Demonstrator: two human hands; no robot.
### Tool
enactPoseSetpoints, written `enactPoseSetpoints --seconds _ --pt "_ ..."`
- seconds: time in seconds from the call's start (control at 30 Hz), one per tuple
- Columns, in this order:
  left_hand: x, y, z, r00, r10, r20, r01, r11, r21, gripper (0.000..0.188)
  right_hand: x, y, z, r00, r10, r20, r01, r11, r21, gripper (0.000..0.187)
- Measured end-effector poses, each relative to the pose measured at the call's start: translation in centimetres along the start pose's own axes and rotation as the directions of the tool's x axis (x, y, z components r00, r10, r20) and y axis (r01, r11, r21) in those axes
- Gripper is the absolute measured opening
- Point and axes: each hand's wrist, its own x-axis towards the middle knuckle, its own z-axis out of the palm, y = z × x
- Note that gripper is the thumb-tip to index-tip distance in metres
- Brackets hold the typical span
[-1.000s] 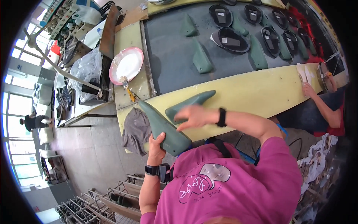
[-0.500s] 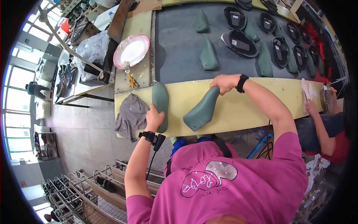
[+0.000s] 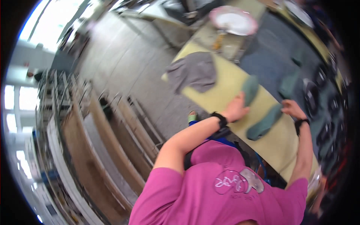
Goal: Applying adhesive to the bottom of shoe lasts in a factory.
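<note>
A green shoe last [image 3: 251, 90] lies at an angle over the yellow table edge, its lower end hidden by my left hand [image 3: 237, 108]. The fingers of that hand are closed about this end. My right hand [image 3: 293, 109] grips the narrow end of a second green shoe last [image 3: 264, 124], whose broad end points down and left toward me. Both lasts are over the yellow board [image 3: 221, 98], slightly apart. Motion blurs the picture, so finger details are soft.
A crumpled grey cloth [image 3: 195, 71] lies left of my hands. Beyond it are a pink-rimmed plate [image 3: 234, 20] and a yellow-handled brush [image 3: 218, 41]. The dark belt [image 3: 270, 48] carries more green lasts and black shoe parts. Racks with long boards [image 3: 101, 150] stand on the left.
The view has swung left, so the table now slants and more racks show. Both hands keep to their lasts; the left last appears moved off its earlier place beside the cloth.
</note>
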Motion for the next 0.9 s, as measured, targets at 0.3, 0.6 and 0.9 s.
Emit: enactPoseSetpoints --seconds 0.3,0.6,0.9 --pt "-6.8 -10.5 -14.0 0.685 0.105 -0.721 -0.289 0.947 -0.137 0.032 1.9 -23.2 4.0 0.972 -0.199 0.127 0.196 0.98 0.035 0.04" --pt "-24.0 -45.8 -29.5 0.203 -0.71 -0.675 -0.033 0.684 -0.729 0.03 21.3 -53.5 31.6 0.429 -0.652 0.626 0.804 0.592 0.065 0.029" --pt "-35.6 -68.4 -37.4 -0.461 -0.796 -0.392 -0.102 0.486 -0.868 0.037 31.5 -56.5 65.4 0.251 -0.59 0.767 0.709 0.652 0.269 0.03"
